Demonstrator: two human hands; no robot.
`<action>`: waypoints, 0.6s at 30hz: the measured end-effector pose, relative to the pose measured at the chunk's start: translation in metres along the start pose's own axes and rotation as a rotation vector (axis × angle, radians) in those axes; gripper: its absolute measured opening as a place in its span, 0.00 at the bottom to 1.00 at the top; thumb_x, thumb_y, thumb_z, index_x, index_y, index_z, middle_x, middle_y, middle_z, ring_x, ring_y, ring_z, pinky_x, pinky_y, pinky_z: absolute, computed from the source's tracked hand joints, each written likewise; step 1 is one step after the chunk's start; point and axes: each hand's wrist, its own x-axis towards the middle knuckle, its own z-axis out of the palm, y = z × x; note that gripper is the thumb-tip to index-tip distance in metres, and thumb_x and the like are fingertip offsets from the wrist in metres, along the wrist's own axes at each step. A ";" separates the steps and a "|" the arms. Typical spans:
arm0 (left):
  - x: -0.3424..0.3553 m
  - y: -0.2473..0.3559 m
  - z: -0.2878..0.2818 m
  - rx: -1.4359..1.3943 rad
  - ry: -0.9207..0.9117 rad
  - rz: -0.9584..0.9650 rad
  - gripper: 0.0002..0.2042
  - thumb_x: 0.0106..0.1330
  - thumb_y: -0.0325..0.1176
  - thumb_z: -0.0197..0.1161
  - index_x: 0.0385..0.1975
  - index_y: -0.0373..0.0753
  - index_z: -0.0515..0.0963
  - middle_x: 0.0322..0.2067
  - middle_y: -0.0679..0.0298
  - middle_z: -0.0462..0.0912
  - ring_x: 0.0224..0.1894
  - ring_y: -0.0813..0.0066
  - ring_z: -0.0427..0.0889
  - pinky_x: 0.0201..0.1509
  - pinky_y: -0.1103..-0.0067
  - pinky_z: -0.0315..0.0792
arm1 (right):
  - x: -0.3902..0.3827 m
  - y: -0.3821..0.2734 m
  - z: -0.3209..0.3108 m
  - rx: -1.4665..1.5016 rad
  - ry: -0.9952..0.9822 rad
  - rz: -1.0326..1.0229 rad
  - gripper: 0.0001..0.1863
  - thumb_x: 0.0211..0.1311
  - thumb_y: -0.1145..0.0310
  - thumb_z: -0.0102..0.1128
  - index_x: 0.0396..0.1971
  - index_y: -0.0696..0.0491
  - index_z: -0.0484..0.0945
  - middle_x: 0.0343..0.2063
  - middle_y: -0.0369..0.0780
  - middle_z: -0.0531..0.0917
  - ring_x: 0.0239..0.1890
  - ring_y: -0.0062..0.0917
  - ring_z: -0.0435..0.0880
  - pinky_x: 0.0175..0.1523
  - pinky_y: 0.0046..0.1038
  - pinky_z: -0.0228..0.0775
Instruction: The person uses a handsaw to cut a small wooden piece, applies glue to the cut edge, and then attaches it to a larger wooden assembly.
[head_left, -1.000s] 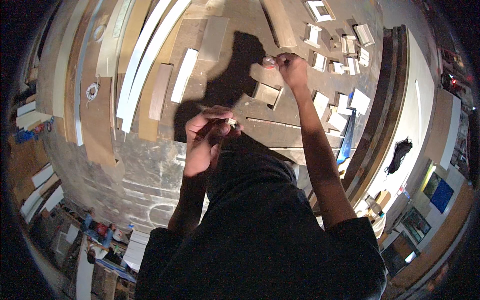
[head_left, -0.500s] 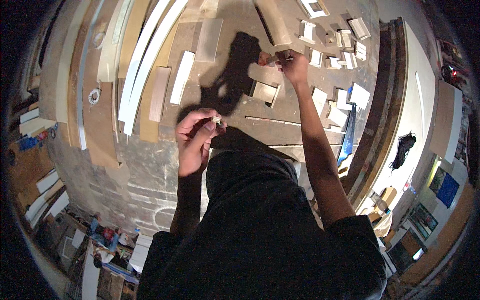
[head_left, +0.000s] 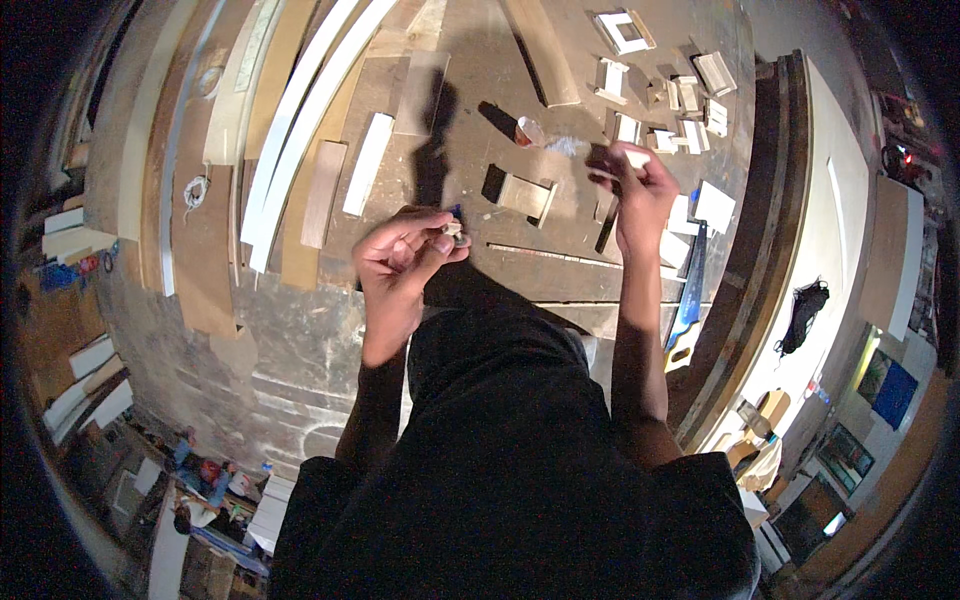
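Note:
My left hand (head_left: pixel 398 262) is closed in a pinch, with a small pale wooden piece (head_left: pixel 452 230) between thumb and fingertips. To the right, over the workbench, my right hand (head_left: pixel 646 200) is raised with its fingers drawn together. A small pale block (head_left: pixel 632 156) shows at those fingertips, partly hidden and blurred. Left of that hand stands a small clear cup (head_left: pixel 528 132) with something reddish in it. Between my hands a small H-shaped wooden assembly (head_left: pixel 526 198) lies on the workbench (head_left: pixel 480 160).
Several small wooden assemblies (head_left: pixel 684 95) sit at the far right, near a wider board (head_left: pixel 540 55). Long white strips (head_left: pixel 300 130) and planks lie at left. A blue-bladed handsaw (head_left: pixel 692 285) rests right of my right forearm. Beyond a dark gap, black cord (head_left: pixel 803 318) lies on a pale panel.
My right hand has drawn back from beside the cup and moved right and nearer. My left hand has shifted slightly right, keeping its pinch on the small wooden piece.

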 end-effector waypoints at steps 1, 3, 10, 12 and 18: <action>0.001 0.002 0.005 0.000 0.000 0.005 0.10 0.65 0.17 0.65 0.46 0.27 0.81 0.38 0.56 0.85 0.39 0.71 0.87 0.46 0.72 0.86 | -0.014 -0.013 -0.004 0.014 -0.017 0.000 0.08 0.69 0.72 0.64 0.42 0.62 0.82 0.34 0.45 0.87 0.35 0.31 0.90 0.37 0.29 0.86; 0.002 0.008 0.014 0.029 -0.080 0.070 0.11 0.64 0.16 0.66 0.45 0.25 0.81 0.37 0.57 0.84 0.40 0.72 0.87 0.46 0.73 0.86 | -0.042 -0.041 -0.009 0.030 -0.036 -0.004 0.08 0.68 0.73 0.65 0.42 0.62 0.82 0.34 0.45 0.87 0.34 0.32 0.90 0.36 0.30 0.85; -0.015 0.027 0.045 0.086 -0.251 0.183 0.10 0.64 0.22 0.67 0.44 0.30 0.80 0.42 0.56 0.81 0.41 0.67 0.86 0.44 0.70 0.86 | -0.119 -0.111 -0.022 0.056 -0.094 -0.379 0.12 0.58 0.74 0.73 0.34 0.63 0.78 0.29 0.47 0.84 0.27 0.34 0.87 0.31 0.31 0.83; -0.020 0.033 0.052 0.078 -0.276 0.163 0.10 0.63 0.22 0.68 0.44 0.31 0.79 0.42 0.54 0.81 0.41 0.66 0.85 0.42 0.71 0.86 | -0.131 -0.123 -0.025 -0.077 -0.125 -0.495 0.07 0.55 0.84 0.67 0.29 0.64 0.76 0.28 0.50 0.83 0.27 0.35 0.88 0.29 0.32 0.85; -0.034 0.038 0.064 -0.020 -0.330 0.241 0.10 0.62 0.21 0.67 0.43 0.32 0.79 0.42 0.52 0.81 0.38 0.64 0.84 0.37 0.71 0.84 | -0.162 -0.130 -0.027 -0.146 -0.024 -0.637 0.13 0.39 0.77 0.83 0.24 0.56 0.85 0.31 0.47 0.88 0.33 0.33 0.89 0.38 0.30 0.83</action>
